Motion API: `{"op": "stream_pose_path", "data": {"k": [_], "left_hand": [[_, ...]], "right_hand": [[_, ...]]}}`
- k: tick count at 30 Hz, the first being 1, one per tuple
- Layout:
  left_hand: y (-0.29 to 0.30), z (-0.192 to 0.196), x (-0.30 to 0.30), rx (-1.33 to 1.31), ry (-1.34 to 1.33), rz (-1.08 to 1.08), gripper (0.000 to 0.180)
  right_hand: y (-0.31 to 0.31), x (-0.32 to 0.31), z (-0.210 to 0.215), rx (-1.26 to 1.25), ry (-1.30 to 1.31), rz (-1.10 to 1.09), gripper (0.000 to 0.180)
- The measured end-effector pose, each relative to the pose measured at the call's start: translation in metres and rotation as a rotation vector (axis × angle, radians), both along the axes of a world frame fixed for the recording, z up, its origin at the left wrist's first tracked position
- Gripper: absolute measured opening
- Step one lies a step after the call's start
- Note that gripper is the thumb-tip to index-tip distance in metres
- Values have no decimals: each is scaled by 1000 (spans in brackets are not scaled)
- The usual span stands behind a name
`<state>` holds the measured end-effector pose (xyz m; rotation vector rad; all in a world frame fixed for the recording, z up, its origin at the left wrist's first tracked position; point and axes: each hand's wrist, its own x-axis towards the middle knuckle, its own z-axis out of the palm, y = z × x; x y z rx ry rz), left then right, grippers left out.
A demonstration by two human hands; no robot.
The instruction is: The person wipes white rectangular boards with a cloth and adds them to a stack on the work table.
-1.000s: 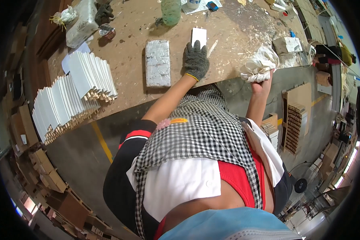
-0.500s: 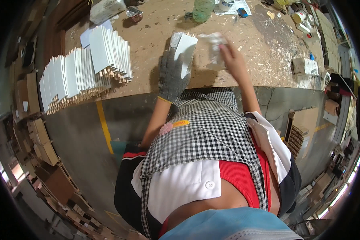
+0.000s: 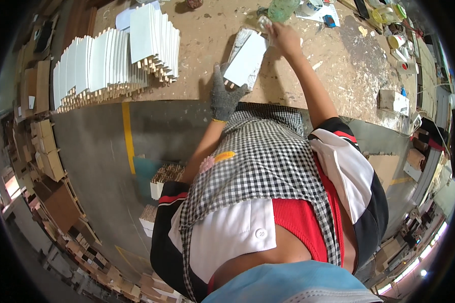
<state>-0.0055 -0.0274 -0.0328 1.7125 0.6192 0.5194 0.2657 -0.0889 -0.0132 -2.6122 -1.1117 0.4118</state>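
Note:
My left hand [image 3: 224,97], in a grey knit glove, holds the near left end of a white board [image 3: 246,59]. One finger runs along the board's left side and the thumb is at its near edge. Under the board's far left part lies a block in clear wrapping [image 3: 240,41]. My bare right hand [image 3: 285,38] pinches a crumpled white cloth [image 3: 263,20] beyond the board, beside a translucent green bottle [image 3: 283,9]. Part of the cloth is hidden by the fingers.
Stacked white slats with bare wood ends [image 3: 98,63] stand at the table's left. A white tub [image 3: 311,6] and a small blue object [image 3: 329,21] lie near the bottle. At the right are a white block [image 3: 393,101] and several cups. The paint-spotted worktable [image 3: 197,55] has its edge before me.
My right hand has moved away from the board with the cloth, up to the bottle. My left hand has slid to the board's near end, uncovering more of its white face. The view has shifted slightly.

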Motion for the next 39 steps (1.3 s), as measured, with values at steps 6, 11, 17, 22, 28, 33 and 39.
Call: {"op": "stream_pose_path", "data": {"k": [6, 11, 17, 22, 28, 33, 39], "left_hand": [[7, -9, -12, 87, 161, 80, 92], [18, -12, -7, 240, 124, 47, 101], [19, 36, -12, 284, 52, 140, 62], [3, 49, -6, -365, 144, 225, 42], [6, 18, -17, -656, -109, 137, 50], [10, 27, -3, -1345, -142, 283, 52], [6, -4, -6, -1430, -248, 298, 50]], "right_hand": [[-32, -150, 9, 446, -196, 732, 28], [-19, -59, -54, 359, -33, 188, 30], [-15, 22, 6, 638, 128, -329, 33], [-23, -96, 42, 615, -107, 424, 18], [-2, -47, -31, 568, -166, 179, 29], [-13, 19, -31, 640, 58, -226, 32], [-19, -105, 46, 664, 3, 125, 10]]}}
